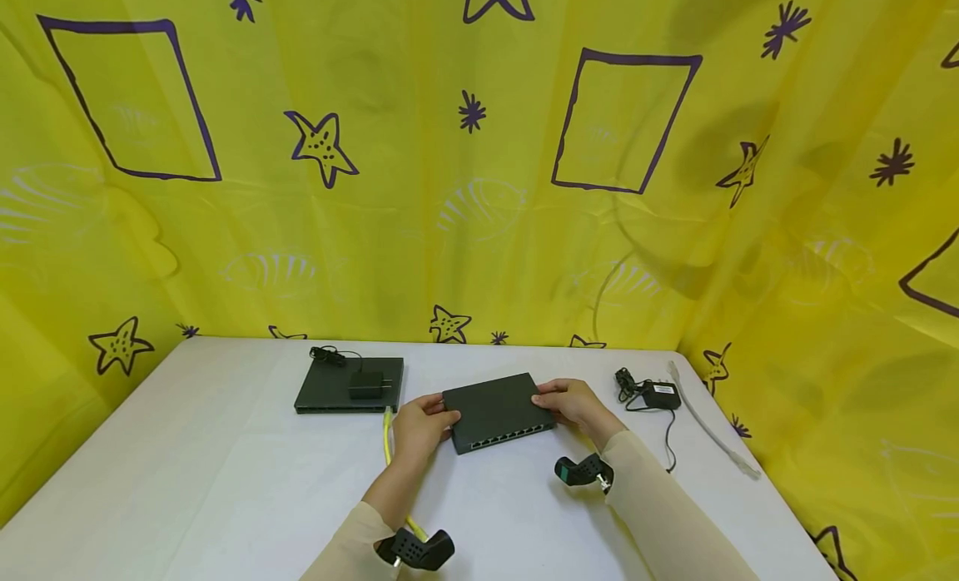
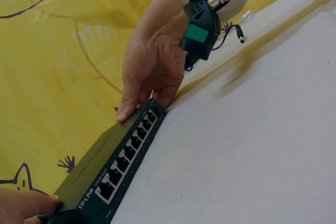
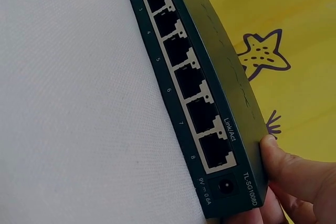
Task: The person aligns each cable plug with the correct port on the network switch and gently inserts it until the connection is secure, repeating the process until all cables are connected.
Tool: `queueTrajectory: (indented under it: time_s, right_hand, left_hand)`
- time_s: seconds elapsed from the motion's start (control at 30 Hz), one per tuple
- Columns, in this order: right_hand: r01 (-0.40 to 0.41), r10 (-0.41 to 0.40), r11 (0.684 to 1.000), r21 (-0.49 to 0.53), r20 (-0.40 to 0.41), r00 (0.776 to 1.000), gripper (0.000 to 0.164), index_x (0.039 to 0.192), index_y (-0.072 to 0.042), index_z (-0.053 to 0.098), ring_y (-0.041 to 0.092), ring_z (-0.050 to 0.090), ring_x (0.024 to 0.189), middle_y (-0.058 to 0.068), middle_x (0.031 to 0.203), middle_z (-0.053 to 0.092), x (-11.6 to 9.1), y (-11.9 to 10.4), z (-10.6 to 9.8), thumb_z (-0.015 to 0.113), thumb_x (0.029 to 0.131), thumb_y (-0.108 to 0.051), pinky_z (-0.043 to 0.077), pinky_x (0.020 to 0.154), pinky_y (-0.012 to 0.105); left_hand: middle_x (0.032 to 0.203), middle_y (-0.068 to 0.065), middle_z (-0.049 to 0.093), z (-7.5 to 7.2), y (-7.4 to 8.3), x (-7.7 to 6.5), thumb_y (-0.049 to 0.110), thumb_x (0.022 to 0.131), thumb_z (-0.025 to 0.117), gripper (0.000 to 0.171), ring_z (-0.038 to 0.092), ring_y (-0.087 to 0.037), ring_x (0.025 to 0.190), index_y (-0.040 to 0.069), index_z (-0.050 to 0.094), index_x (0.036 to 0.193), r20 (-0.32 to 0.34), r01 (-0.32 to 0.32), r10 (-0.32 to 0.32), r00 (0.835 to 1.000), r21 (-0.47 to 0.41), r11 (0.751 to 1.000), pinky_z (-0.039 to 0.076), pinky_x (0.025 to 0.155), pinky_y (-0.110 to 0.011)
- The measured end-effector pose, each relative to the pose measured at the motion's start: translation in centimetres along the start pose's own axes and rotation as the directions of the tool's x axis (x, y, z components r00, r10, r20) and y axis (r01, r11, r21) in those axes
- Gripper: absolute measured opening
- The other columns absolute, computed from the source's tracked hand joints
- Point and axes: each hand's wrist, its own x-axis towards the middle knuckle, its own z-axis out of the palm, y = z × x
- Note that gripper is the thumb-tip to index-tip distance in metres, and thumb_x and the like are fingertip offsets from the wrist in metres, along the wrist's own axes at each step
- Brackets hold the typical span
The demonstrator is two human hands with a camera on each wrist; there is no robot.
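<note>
A dark TP-LINK Ethernet switch (image 1: pixel 498 410) is held at its two ends, its row of ports facing the person. My left hand (image 1: pixel 415 431) grips the left end, thumb on top and fingers beneath. At the other end my right hand (image 1: pixel 577 404) grips it the same way. The right wrist view shows the numbered ports and round power socket of the switch (image 3: pixel 212 77), with the right thumb (image 3: pixel 278 153) on its top edge. In the left wrist view, no cable is plugged into the visible ports of the switch (image 2: pixel 126 156).
Back left on the white table (image 1: pixel 225 448) lies another flat dark box (image 1: pixel 322 394), a black power adapter (image 1: pixel 365 386) on top. A yellow cable (image 1: pixel 387 435) runs beside the left hand. To the right lie another adapter (image 1: pixel 661 395) and a pale grey cable (image 1: pixel 708 427). A yellow curtain (image 1: pixel 404 256) stands behind.
</note>
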Motion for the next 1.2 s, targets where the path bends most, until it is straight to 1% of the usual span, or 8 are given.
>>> queueTrajectory:
  time_s: [0.1,0.33,0.63,0.77,0.97,1.1,1.2]
  right_hand:
    - [0.002,-0.002,1.0,0.006,-0.003,1.0,0.037,0.122,0.006,0.063,0.016,0.064,0.087,0.02,0.117,0.066,-0.1,0.0,0.0,0.072,0.089,-0.01,0.058,0.084,0.034]
    - [-0.009,0.009,1.0,-0.001,-0.009,1.0,0.039,0.123,0.005,0.063,0.017,0.063,0.086,0.02,0.118,0.065,-0.4,0.1,0.0,0.072,0.089,-0.012,0.057,0.08,0.033]
    - [-0.019,0.02,1.0,0.005,-0.035,0.999,0.039,0.124,0.003,0.063,0.017,0.064,0.085,0.019,0.118,0.066,-0.3,0.5,0.2,0.072,0.09,-0.013,0.058,0.079,0.032]
    - [-0.012,0.013,1.0,0.013,-0.045,0.999,0.038,0.123,0.004,0.063,0.017,0.064,0.085,0.02,0.117,0.066,-0.5,0.6,0.2,0.072,0.089,-0.011,0.059,0.079,0.033]
    - [-0.006,0.008,1.0,0.026,-0.059,0.998,0.038,0.122,0.005,0.063,0.015,0.063,0.082,0.019,0.114,0.065,-0.9,0.7,0.4,0.073,0.089,-0.011,0.059,0.076,0.03]
    - [-0.008,0.01,1.0,0.027,-0.066,0.998,0.037,0.12,0.005,0.063,0.015,0.063,0.082,0.019,0.114,0.065,-1.2,0.8,0.5,0.073,0.089,-0.011,0.059,0.075,0.03]
    - [-0.009,0.012,0.999,0.038,-0.078,0.997,0.036,0.119,0.005,0.063,0.015,0.063,0.082,0.018,0.112,0.066,-1.4,0.8,0.6,0.073,0.088,-0.01,0.059,0.075,0.03]
  left_hand:
    - [0.112,-0.025,0.069,0.0,0.0,0.0,-0.003,0.077,0.077,0.045,0.07,-0.026,0.092,-0.009,0.065,0.12,0.009,0.005,-0.005,1.0,-0.008,1.0,0.062,0.067,-0.032]
    - [0.112,-0.024,0.07,-0.1,0.0,0.3,-0.002,0.08,0.076,0.041,0.071,-0.025,0.091,-0.009,0.066,0.119,0.028,-0.006,0.006,1.0,0.0,1.0,0.062,0.069,-0.032]
    - [0.113,-0.024,0.068,-0.1,0.3,0.7,-0.003,0.082,0.075,0.04,0.07,-0.024,0.091,-0.007,0.066,0.121,0.035,0.007,-0.007,0.999,0.004,1.0,0.062,0.07,-0.033]
    - [0.113,-0.024,0.068,-0.1,0.4,1.0,-0.003,0.082,0.074,0.041,0.069,-0.021,0.088,-0.007,0.065,0.122,0.05,0.02,-0.021,0.999,0.012,1.0,0.062,0.069,-0.033]
    - [0.109,-0.022,0.07,-0.3,0.6,1.4,0.0,0.082,0.075,0.044,0.068,-0.014,0.077,-0.004,0.065,0.124,0.073,0.044,-0.047,0.996,0.034,0.998,0.061,0.063,-0.03]
    - [0.11,-0.022,0.07,-0.4,0.6,1.6,0.0,0.083,0.074,0.044,0.068,-0.015,0.076,-0.004,0.064,0.125,0.095,0.041,-0.046,0.994,0.051,0.998,0.061,0.063,-0.03]
    - [0.109,-0.02,0.07,-0.5,0.7,1.9,0.001,0.083,0.075,0.043,0.068,-0.015,0.078,-0.002,0.065,0.125,0.098,0.05,-0.056,0.994,0.069,0.996,0.061,0.063,-0.03]
